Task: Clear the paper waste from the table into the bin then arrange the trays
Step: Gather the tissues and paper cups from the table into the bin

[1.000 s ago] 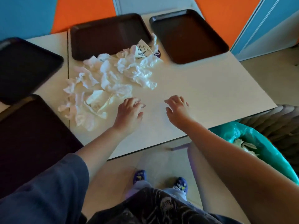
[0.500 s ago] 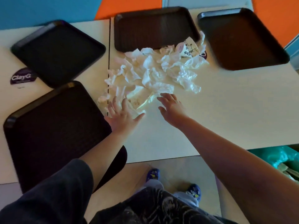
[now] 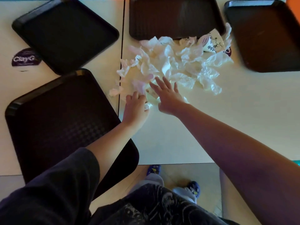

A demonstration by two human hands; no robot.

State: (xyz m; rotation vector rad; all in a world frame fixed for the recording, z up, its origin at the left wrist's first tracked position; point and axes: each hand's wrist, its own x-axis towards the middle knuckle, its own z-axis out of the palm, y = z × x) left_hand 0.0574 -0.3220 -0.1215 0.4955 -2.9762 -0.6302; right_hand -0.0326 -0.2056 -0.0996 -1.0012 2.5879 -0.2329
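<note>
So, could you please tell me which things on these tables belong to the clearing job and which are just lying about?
Part of the job:
- crumpled paper pile
- printed paper cone
- four dark trays
- left hand, right hand, both at the pile

Just there:
- purple sticker
- table

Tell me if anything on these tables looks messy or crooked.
Yes. Crumpled paper waste is strewn beside the top middle tray. The four trays sit at mismatched angles, and the nearest tray overhangs the table edge. Both hands are on the paper.
</note>
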